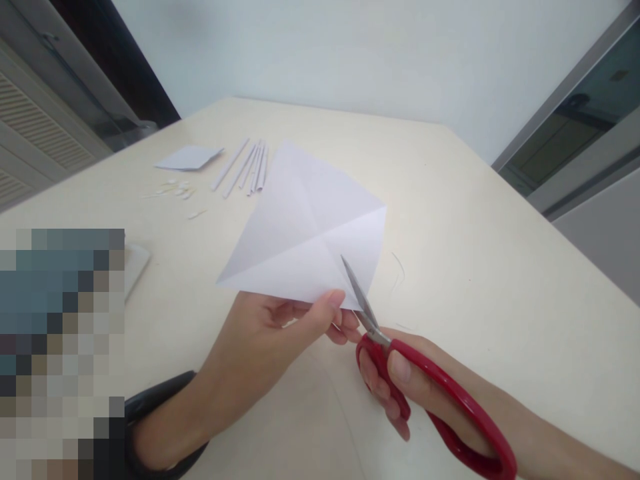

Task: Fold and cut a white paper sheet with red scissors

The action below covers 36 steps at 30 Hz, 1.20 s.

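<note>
My left hand (pixel 295 327) pinches the near edge of a white sheet of paper (pixel 305 220), thumb on top and fingers underneath. Diagonal creases cross the roughly square sheet, which is held above the table. In my right hand (pixel 400 373) is a pair of scissors (pixel 367 313) with red handles, my fingers and thumb in the loops. One blade lies over the paper near its close right corner, pointing up toward the middle; the other blade is mostly hidden below the sheet.
On the pale table (pixel 475 247), a folded white paper (pixel 190 159) lies at the far left. Several rolled paper sticks (pixel 245 167) rest beside it. Small cotton-tipped pieces (pixel 180 189) are scattered in front. Thin hair-like strands (pixel 400 267) lie right of the sheet. A pixelated block covers the lower left.
</note>
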Each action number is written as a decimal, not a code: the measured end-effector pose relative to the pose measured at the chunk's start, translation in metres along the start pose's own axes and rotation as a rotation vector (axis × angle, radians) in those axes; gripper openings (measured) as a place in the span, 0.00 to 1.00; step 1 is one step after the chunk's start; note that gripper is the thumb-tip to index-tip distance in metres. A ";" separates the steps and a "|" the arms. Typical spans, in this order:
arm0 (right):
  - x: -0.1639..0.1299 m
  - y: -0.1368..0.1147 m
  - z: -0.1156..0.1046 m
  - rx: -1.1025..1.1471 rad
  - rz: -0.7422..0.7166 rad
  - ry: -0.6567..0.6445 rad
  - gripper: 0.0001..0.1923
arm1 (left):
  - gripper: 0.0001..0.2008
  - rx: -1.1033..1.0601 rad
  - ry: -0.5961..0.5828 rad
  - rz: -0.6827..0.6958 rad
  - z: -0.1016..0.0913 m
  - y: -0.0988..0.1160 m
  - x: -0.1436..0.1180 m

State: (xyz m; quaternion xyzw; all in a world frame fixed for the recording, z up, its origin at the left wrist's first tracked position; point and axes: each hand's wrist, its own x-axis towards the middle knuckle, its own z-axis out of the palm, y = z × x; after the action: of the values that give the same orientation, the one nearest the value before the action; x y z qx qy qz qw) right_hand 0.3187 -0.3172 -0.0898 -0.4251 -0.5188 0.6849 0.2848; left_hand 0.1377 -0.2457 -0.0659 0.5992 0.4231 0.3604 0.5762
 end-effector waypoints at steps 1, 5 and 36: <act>0.000 -0.002 0.000 -0.001 -0.008 -0.003 0.23 | 0.10 -0.003 -0.001 0.000 0.000 0.000 0.000; 0.001 -0.006 -0.001 -0.014 -0.009 -0.019 0.24 | 0.10 -0.014 -0.013 -0.019 0.000 0.000 0.000; 0.003 0.003 0.002 0.019 0.016 0.000 0.24 | 0.11 0.003 -0.036 -0.024 -0.003 -0.002 -0.002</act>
State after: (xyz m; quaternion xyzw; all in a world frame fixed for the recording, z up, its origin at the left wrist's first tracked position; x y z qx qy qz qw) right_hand 0.3161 -0.3167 -0.0935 -0.4265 -0.5086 0.6921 0.2835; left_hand 0.1340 -0.2466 -0.0680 0.6016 0.4201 0.3420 0.5871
